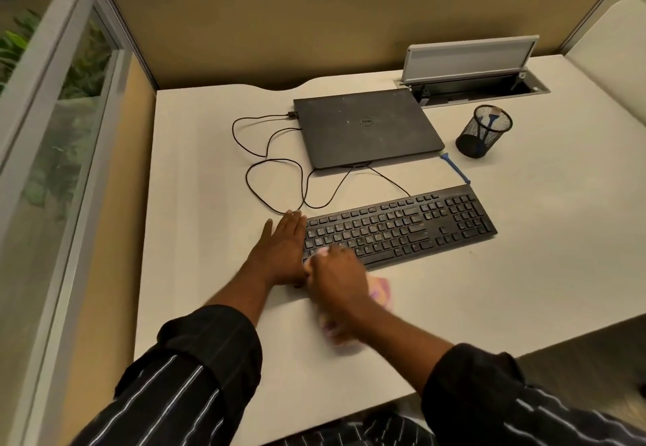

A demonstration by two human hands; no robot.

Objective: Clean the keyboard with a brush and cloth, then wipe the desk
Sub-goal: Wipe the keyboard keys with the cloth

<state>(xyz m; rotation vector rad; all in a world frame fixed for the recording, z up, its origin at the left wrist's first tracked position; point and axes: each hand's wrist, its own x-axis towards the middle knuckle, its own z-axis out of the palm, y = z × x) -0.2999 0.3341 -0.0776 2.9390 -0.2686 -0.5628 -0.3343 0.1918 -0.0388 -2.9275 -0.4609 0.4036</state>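
Now right grip [337,270] holds cloth [379,291] on keyboard [419,225] left end.

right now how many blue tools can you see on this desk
2. One blue tool lies on the desk between the laptop and the keyboard. A second blue tool stands in the mesh cup, whose mesh may hide more.
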